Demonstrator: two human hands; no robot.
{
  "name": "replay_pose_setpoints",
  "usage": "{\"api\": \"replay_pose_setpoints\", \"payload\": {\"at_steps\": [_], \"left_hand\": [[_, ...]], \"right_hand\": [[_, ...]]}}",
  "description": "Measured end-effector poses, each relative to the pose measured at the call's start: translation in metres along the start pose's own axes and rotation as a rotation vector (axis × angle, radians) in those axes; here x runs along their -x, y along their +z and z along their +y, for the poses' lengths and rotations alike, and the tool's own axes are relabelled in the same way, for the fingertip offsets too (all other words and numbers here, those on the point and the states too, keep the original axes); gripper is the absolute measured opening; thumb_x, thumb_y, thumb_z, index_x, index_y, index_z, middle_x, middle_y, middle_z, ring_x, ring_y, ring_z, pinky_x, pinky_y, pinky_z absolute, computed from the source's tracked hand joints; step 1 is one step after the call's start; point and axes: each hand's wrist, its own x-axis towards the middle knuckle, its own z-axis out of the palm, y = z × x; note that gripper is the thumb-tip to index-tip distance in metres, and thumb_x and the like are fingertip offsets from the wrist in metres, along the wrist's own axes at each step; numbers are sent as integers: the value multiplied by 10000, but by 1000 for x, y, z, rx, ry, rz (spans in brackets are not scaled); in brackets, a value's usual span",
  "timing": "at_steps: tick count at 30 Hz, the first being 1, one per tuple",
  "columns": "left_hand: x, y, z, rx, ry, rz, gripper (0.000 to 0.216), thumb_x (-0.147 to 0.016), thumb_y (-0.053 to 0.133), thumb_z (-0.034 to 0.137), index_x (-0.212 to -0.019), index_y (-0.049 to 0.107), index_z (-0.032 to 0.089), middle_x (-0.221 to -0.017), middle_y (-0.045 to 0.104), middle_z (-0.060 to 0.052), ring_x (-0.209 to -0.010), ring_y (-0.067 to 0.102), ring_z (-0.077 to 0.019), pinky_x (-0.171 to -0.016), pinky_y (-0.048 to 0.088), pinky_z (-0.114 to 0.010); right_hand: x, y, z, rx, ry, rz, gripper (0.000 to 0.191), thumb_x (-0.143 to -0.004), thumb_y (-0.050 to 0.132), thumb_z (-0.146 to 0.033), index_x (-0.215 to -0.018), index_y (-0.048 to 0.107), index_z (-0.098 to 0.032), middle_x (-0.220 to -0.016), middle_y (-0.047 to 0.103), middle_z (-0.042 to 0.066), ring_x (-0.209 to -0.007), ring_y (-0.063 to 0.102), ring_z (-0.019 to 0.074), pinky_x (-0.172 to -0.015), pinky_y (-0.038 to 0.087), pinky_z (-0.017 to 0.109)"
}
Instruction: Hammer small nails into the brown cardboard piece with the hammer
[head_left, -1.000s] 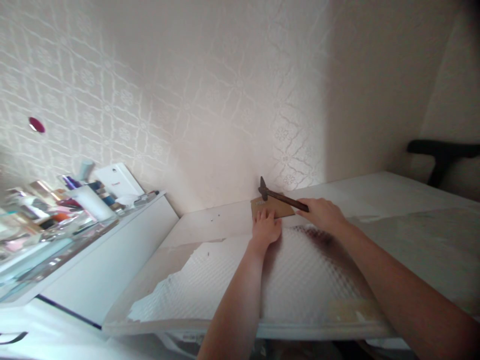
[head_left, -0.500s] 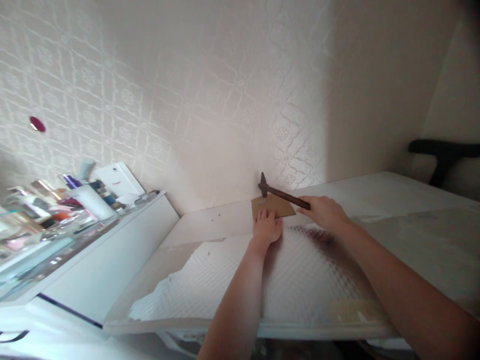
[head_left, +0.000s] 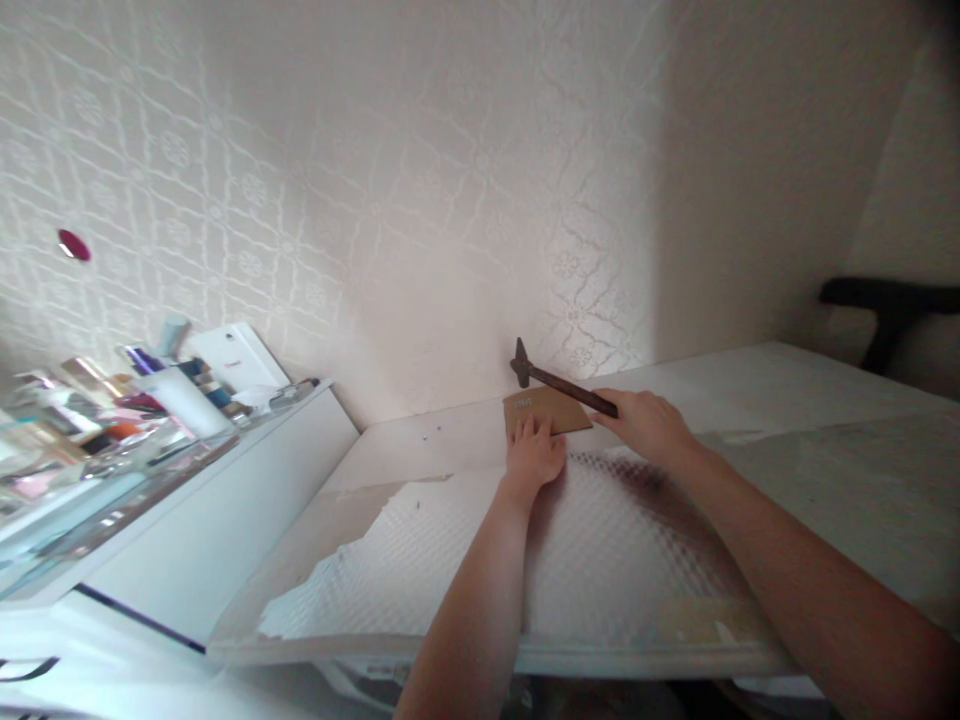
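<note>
A small brown piece of cardboard (head_left: 562, 409) with pale marks or small bits near its top left lies on the white surface close to the wall. My left hand (head_left: 534, 455) rests on its lower left part, fingers spread and flat, holding nothing. A hammer (head_left: 574, 388) with a dark head and brown handle is in my right hand (head_left: 645, 425), fingers wrapped round the handle's end. The hammer's head hangs just above the far left edge of the cardboard, near the wall. What the pale marks are is too small to tell.
A textured white sheet (head_left: 405, 540) covers part of the tabletop under my forearms. At left, a white cabinet (head_left: 217, 530) bears a crowd of bottles, tubes and a white box (head_left: 238, 358). Two small bits lie left of the cardboard. A black armrest (head_left: 889, 295) stands far right.
The hammer's head has lifted a little and shifted left, away from the cardboard. My left hand and the cardboard have stayed nearly in place.
</note>
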Motion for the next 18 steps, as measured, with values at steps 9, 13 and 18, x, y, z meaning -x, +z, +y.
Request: {"api": "replay_pose_setpoints", "payload": {"at_steps": [9,13,18], "left_hand": [[1,-1,0,13,-1,-2,554,-903,251,430,-1390,290,168,-1452,238,-127,-1328,197,-293,-1069,169,-441],[0,0,-1,11,3,-8,555,-903,245,427,-1388,290,162,-1453,233,-131,-1331,185,-300,-1070,161,-443],[0,0,-1,7,1,1,556,-901,244,439,-1385,291,171,-1451,239,-130,-1330,196,-284,-1069,169,-434]], "right_hand": [[-1,2,3,-1,0,-27,379,-830,413,-443,-1141,574,-301,-942,673,83,-831,618,262,-640,407,319],[-2,1,2,-14,34,11,415,-842,392,-453,-1208,529,-313,-945,671,86,-821,618,258,-643,408,321],[-1,1,2,-12,24,-38,396,-827,420,-442,-1172,557,-305,-947,671,83,-829,617,262,-639,409,319]]}}
